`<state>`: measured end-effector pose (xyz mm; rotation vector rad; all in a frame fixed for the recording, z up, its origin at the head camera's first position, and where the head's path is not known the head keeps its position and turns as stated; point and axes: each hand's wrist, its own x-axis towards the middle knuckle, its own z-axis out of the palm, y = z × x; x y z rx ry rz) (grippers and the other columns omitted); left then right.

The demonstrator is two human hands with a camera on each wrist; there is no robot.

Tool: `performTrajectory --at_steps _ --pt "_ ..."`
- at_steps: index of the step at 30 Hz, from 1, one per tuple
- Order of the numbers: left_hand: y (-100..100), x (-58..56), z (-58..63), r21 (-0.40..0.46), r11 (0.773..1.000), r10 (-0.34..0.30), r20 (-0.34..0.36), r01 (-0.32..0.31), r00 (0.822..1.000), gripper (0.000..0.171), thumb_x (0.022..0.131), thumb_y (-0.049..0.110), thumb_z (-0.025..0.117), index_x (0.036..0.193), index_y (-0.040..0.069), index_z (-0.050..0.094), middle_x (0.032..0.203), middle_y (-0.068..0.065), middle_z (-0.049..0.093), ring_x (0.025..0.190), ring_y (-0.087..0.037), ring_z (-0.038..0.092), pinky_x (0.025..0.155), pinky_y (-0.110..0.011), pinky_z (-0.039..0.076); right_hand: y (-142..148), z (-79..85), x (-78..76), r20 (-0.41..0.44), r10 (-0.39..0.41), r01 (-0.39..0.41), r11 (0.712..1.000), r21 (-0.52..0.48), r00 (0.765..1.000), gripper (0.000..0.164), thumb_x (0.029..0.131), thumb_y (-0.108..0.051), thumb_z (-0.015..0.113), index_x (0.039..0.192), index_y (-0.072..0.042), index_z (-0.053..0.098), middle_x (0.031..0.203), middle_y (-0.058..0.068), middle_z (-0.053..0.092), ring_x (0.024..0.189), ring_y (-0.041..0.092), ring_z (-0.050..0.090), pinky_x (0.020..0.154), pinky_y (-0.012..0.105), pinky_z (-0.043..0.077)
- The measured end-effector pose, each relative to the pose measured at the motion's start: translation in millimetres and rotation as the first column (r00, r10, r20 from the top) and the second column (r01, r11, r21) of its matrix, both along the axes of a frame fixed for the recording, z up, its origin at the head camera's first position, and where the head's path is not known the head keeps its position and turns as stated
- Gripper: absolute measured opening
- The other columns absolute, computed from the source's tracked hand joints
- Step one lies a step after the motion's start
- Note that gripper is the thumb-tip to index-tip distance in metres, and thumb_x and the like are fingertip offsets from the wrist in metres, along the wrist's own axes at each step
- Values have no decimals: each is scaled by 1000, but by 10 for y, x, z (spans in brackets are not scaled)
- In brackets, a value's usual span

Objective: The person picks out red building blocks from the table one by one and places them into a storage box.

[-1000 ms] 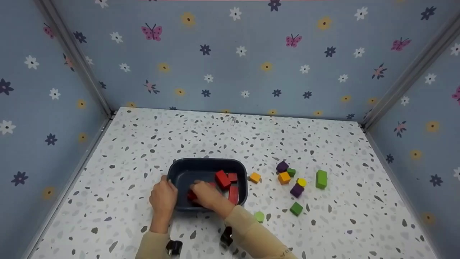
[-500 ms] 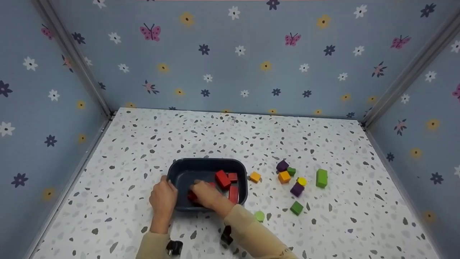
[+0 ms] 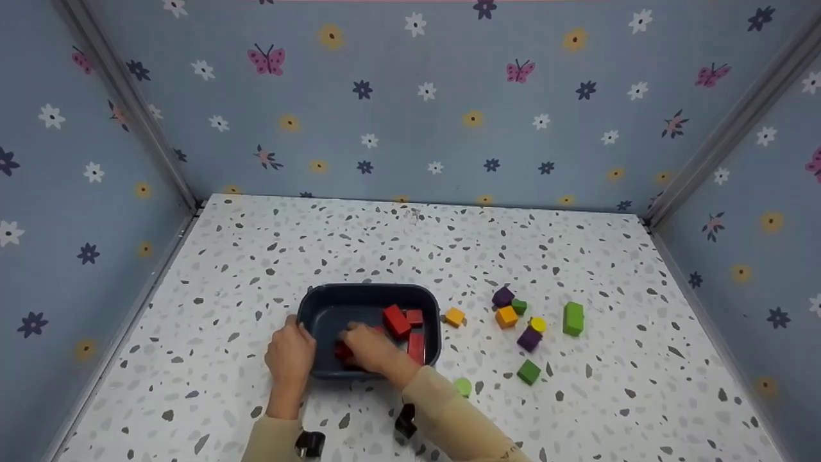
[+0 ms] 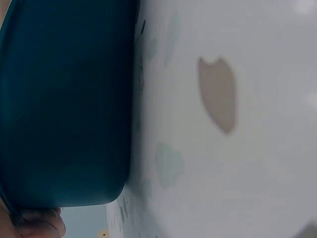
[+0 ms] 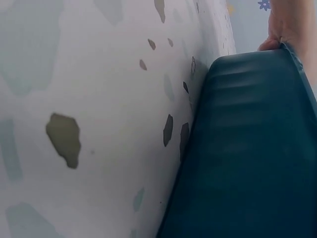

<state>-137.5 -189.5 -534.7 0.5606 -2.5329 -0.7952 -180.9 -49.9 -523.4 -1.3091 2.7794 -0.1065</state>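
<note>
A dark blue rectangular tub (image 3: pixel 346 301) stands on the table, with several red blocks inside. My left hand (image 3: pixel 290 353) grips its left rim; in the left wrist view its fingertips (image 4: pixel 47 223) curl at the tub's edge. My right hand (image 3: pixel 371 348) reaches into the tub over the front rim, its fingers curled on a dark red block (image 3: pixel 343 351) near the front left. The hand partly covers that block and another red one. Toward the tub's right end lie a tall red block (image 3: pixel 397 322), a small one (image 3: pixel 414 317) and a long one (image 3: pixel 415 348).
Right of the tub are loose blocks: orange (image 3: pixel 455 317), another orange (image 3: pixel 506 317), purple (image 3: pixel 530 339), yellow (image 3: pixel 538 325), dark green (image 3: pixel 529 372) and light green (image 3: pixel 573 319). A light green round piece (image 3: pixel 462 387) lies beside my right sleeve. Patterned walls border the speckled table (image 3: pixel 397 244).
Both hands stay in place on the tub and the dark red block. The whole head view shifts slightly; the blocks keep their places.
</note>
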Motion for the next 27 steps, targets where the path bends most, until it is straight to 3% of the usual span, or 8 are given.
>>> performTrajectory --at_steps 10,18,27 --pt "-9 -33 -18 -1 1000 1 4 -1 1000 15 84 7 49 91 -4 56 75 -30 58 61 -47 55 50 -54 39 114 162 -3 -26 -8 5 989 -149 1000 31 79 -31 66 101 -9 63 89 2 57 79 11 56 70 20 44" --pt "-19 -27 -8 -5 1000 -4 23 4 1000 15 85 8 49 92 -4 56 75 -30 59 63 -47 56 51 -54 39 304 342 56 39 -53 63 945 -320 998 29 81 -24 65 105 -7 63 93 2 59 84 10 56 73 21 44" --pt "-35 -3 -2 -11 1000 7 17 -7 1000 16 84 7 49 93 -5 56 74 -30 59 61 -47 56 49 -54 39 571 475 139 -80 -28 -10 898 -439 996 22 81 -20 65 99 -7 64 86 1 59 74 9 57 65 19 44"
